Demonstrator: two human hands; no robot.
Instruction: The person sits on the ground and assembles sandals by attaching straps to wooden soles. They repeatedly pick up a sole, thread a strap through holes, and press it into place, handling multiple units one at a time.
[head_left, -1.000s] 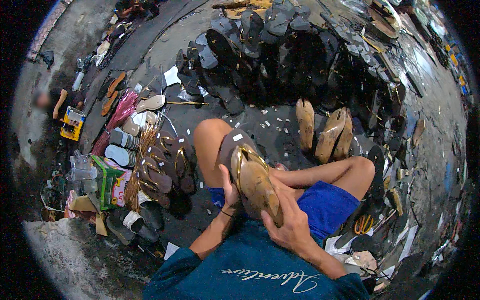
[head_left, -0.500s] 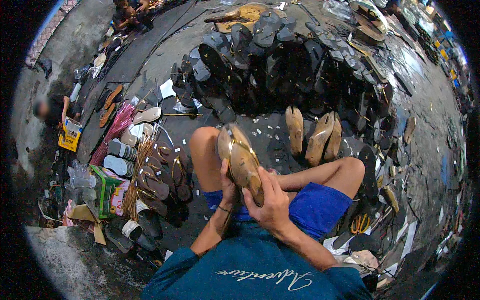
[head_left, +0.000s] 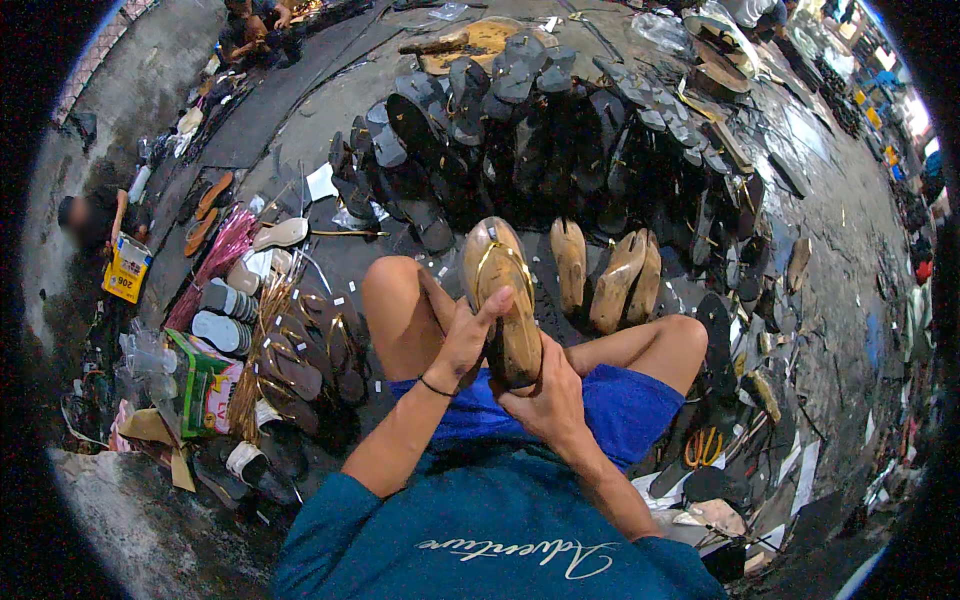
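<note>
A tan, glossy sandal with a thin gold strap (head_left: pixel 503 300) is held upright above the lap, between the bent knees, toe end pointing away from the body. The left hand (head_left: pixel 463 340) is closed on the sandal's left edge, with the thumb laid across the footbed and the fingers wrapped behind. The right hand (head_left: pixel 548 400) is cupped under the heel end, its fingers curled around the sole. Blue shorts (head_left: pixel 620 410) are visible directly beneath the sandal.

On the dark floor (head_left: pixel 330 120), three tan sandal soles (head_left: pixel 605 268) are laid side by side just beyond the held sandal. A dense heap of black sandals (head_left: pixel 520 130) is stacked farther off. At the left, a row of brown strapped sandals (head_left: pixel 300 350) is placed beside a green cardboard box (head_left: pixel 200 385).
</note>
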